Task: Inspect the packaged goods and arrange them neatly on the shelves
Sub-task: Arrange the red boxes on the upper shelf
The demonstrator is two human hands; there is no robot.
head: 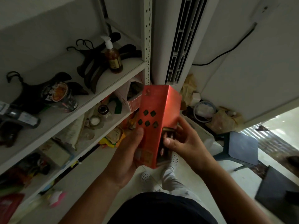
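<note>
- Head view, task item: red carton (159, 120), a tall rectangular cardboard box with a glossy, slightly reflective finish.
- Two faces are shown, with a sharp vertical edge between them turned toward the camera.
- The left face is printed with five dark round motifs and a small gold label near the lower end. A dark picture panel is seen on the lower part of the right face.
- Long axis: run roughly up-down in frame. The far end is pointed toward the shelf post, the near end toward the person's torso, with a slight lean to the left at the top.
- Location: held in the air in front of the white metal shelves (97, 88), above the pale tiled floor, resting on nothing.
- Left hand (129, 149): wrapped round the lower left side, thumb pressed flat on the motif face, fingers hidden behind the box.
- Right hand (182, 141): curled against the right face, thumb laid on the dark panel, fingers hooked round the far edge.
- Upper shelf: an amber plastic pump bottle (113, 59) with a white pump is stood upright among black hangers (90, 68). A printed cup (64, 97) is lying on its side.
- Lower shelves: mixed packets and jars, too blurred to identify.
- Behind the box: a white floor-standing air conditioner (182, 38) with a slotted grille. A dark square stool (242, 146) is seen at the right.
</note>
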